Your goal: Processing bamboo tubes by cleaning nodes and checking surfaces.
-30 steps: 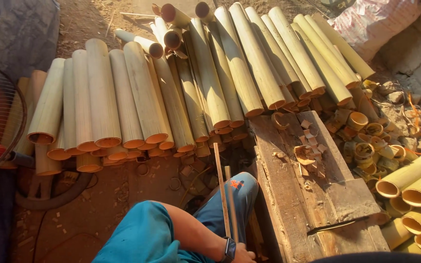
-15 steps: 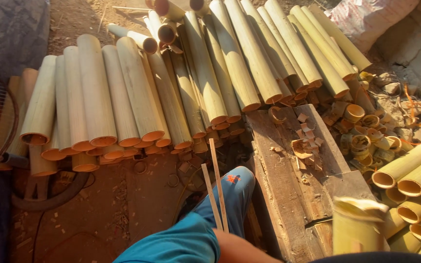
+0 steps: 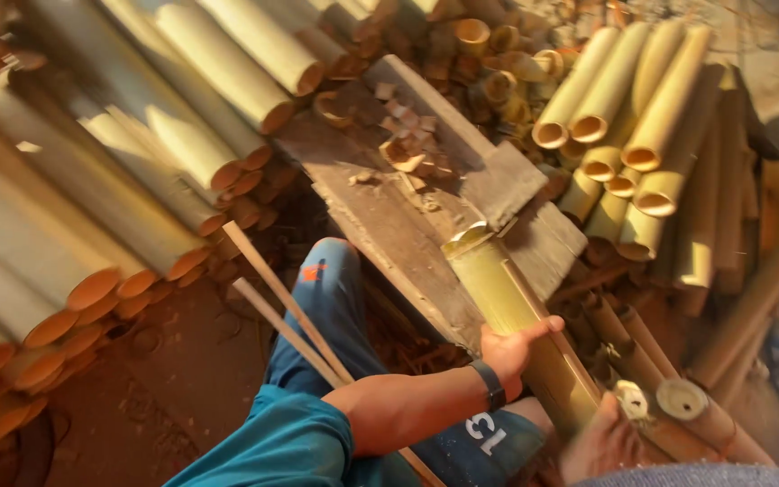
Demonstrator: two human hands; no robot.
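My left hand, with a dark band on the wrist, grips a green-yellow bamboo tube from the side. The tube lies slanted, its open far end resting on a worn wooden plank. My right hand closes on the tube's near end at the bottom edge, partly blurred. Two thin bamboo sticks run diagonally under my left forearm and over my blue-trousered leg; what holds them is hidden.
A big stack of long bamboo tubes fills the left. Shorter tubes are piled at the right, with several cut rings behind the plank. Wood chips lie on the plank. Capped bamboo pieces lie near my right hand.
The view has swung right and down. A bamboo tube has come up from the lower right onto the plank, and my left hand has moved off the sticks onto it.
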